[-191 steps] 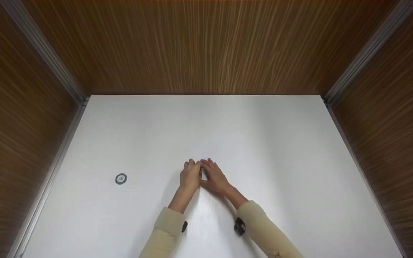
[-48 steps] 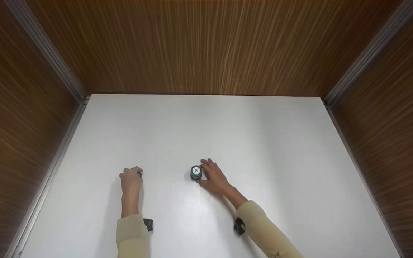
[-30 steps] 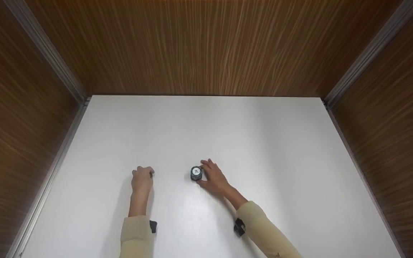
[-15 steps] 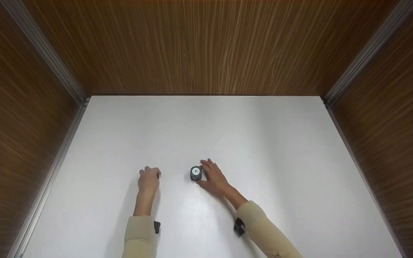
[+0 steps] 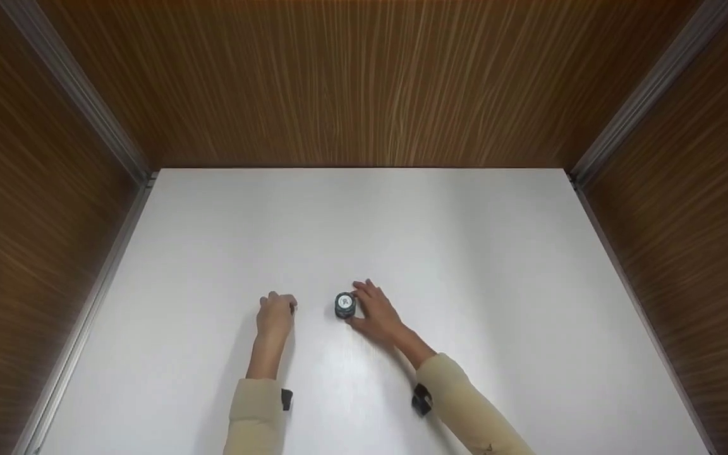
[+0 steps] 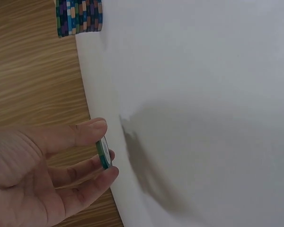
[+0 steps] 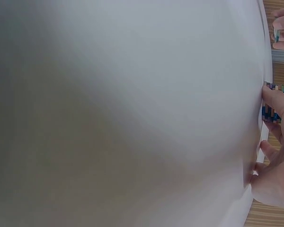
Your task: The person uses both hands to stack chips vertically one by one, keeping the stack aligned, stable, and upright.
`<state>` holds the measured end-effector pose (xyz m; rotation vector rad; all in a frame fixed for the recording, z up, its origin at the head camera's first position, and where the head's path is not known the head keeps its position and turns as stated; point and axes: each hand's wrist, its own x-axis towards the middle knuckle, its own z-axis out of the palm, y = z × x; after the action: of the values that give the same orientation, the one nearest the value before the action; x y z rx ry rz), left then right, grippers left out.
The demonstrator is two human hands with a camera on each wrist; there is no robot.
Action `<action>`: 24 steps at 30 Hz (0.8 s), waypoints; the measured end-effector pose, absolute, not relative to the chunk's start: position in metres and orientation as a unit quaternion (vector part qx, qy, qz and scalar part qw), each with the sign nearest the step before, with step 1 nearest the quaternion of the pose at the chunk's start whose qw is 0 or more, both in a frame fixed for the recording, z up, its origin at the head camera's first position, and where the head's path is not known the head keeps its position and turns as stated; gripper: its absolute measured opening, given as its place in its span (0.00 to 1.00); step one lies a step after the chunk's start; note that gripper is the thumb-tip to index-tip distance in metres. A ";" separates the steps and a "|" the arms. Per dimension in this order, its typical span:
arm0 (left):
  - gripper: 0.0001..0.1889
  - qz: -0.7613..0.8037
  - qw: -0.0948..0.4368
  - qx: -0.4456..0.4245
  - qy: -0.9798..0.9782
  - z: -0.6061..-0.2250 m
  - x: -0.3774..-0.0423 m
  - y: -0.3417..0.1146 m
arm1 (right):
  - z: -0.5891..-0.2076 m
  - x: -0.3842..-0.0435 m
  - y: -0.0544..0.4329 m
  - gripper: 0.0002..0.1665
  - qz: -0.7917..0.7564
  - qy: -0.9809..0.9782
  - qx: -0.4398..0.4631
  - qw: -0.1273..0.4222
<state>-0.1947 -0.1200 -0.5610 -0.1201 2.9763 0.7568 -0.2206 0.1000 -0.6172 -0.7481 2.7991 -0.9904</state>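
A stack of poker chips stands upright on the white table; its top chip has a pale centre. In the left wrist view, the sides of the stack show many coloured stripes. My right hand steadies the stack from its right, thumb on the near side and a finger on the far side. To the left of the stack, my left hand pinches one poker chip on edge between thumb and fingertips, above the table. Its green and teal rim shows; the fingers hide part of it.
The white table is bounded by wood-patterned panels at the back, left and right, with metal rails at the corners. Beige sleeves and dark wrist-worn devices are on both arms.
The chip that lay on the table at left is now in my left hand, which has moved steadily right towards the stack. My right hand and the stack stay in place.
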 end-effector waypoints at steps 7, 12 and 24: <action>0.09 0.252 0.031 -0.036 0.967 -0.558 -0.195 -0.110 | -0.617 -0.220 0.100 0.28 -0.328 0.911 -0.246 0.035; 0.10 0.257 0.035 -0.038 0.965 -0.555 -0.196 -0.104 | -0.619 -0.221 0.100 0.28 -0.329 0.910 -0.252 0.029; 0.11 0.263 0.024 -0.028 0.964 -0.547 -0.197 -0.091 | -0.619 -0.221 0.098 0.29 -0.328 0.909 -0.255 0.029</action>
<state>-0.1971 -0.0911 -0.5470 -0.0877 2.9836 0.8153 -0.2205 0.0982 -0.6188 -0.7855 2.8054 -1.0123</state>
